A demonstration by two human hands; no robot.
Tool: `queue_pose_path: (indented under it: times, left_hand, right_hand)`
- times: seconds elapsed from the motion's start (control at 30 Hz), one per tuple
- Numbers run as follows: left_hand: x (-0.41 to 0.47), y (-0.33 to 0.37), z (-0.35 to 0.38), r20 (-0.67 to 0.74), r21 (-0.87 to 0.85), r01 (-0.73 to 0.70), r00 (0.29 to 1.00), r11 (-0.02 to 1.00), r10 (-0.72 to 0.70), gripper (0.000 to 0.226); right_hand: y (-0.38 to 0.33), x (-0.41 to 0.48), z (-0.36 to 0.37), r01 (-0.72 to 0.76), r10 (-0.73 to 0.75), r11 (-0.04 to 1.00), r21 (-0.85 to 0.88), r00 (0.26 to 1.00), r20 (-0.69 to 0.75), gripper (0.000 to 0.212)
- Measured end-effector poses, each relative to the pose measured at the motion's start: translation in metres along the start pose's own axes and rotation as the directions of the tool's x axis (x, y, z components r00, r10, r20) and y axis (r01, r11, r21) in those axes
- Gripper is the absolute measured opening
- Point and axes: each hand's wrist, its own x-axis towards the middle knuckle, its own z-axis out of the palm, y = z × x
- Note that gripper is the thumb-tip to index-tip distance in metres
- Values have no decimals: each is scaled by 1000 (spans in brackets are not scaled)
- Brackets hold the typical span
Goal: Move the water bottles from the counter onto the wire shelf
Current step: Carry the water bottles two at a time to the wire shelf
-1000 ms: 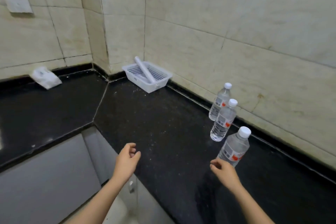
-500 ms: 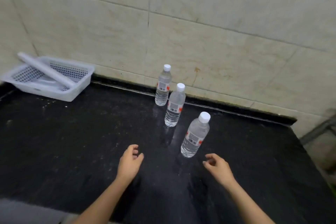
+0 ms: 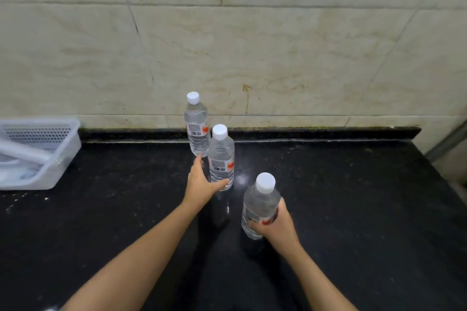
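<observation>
On speckled black counter (image 3: 353, 209), right hand (image 3: 279, 228) grips clear bottle (image 3: 260, 203).

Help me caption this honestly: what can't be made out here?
Outside the head view: wire shelf.
Cut off by the left edge, contents blurred: white basket.
Mostly covered by the right hand: label of the near bottle.
Too small to read: print on the far bottle label.
</observation>
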Motion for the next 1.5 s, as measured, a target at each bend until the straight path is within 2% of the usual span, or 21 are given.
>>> queue_pose_path:
  times: [0.07,0.17,0.23,0.33,0.47,0.57,0.7,0.83,0.93,1.0,1.13,1.4,1.5]
  left_hand:
    - [17,-2,7,-6,-65,-32,999,997,32,120]
    - [27,-4,18,13,-167,-31,999,986,34,121]
    - [30,-2,23,15,-197,5,1000,980,-2,108]
    - [34,-1,17,45,-117,23,999,993,-18,78]
    - [29,-21,1,215,-52,-52,975,997,62,75]
    - [12,-40,-8,377,-85,-105,917,991,129,82]
    - [-28,-56,-14,500,-172,-64,854,983,143,84]
    - [-76,-56,-7,605,-265,-16,776,964,179,83]
    - [-101,-38,10,668,-284,-42,708,958,229,86]
    - [-117,-16,27,703,-306,-70,656,949,275,86]
    - [-151,36,76,730,-364,-123,579,923,364,69]
    - [-253,102,202,772,-404,-126,485,906,412,82]
    - [-281,126,248,794,-415,-144,424,898,435,101]
  right_hand:
    - [-6,-8,10,-20,17,999,-31,995,-99,59]
    - [-11,-14,17,-29,18,998,-62,984,-178,60]
    - [-13,-18,20,-64,47,995,-78,977,-207,68]
    - [-15,-28,24,-114,89,991,-75,955,-282,74]
    - [-8,-50,35,-190,161,981,-32,900,-405,67]
    - [4,-75,43,-241,213,971,10,838,-502,68]
    - [19,-114,40,-285,254,957,47,751,-609,60]
    - [27,-158,18,-319,206,947,-27,674,-709,50]
    - [32,-188,-7,-331,179,943,-29,578,-796,47]
    - [38,-204,-28,-334,191,943,12,508,-840,46]
    - [57,-237,-78,-324,219,942,88,396,-892,46]
    - [129,-320,-198,-304,282,930,209,224,-933,45]
    - [155,-348,-240,-306,275,930,204,208,-939,49]
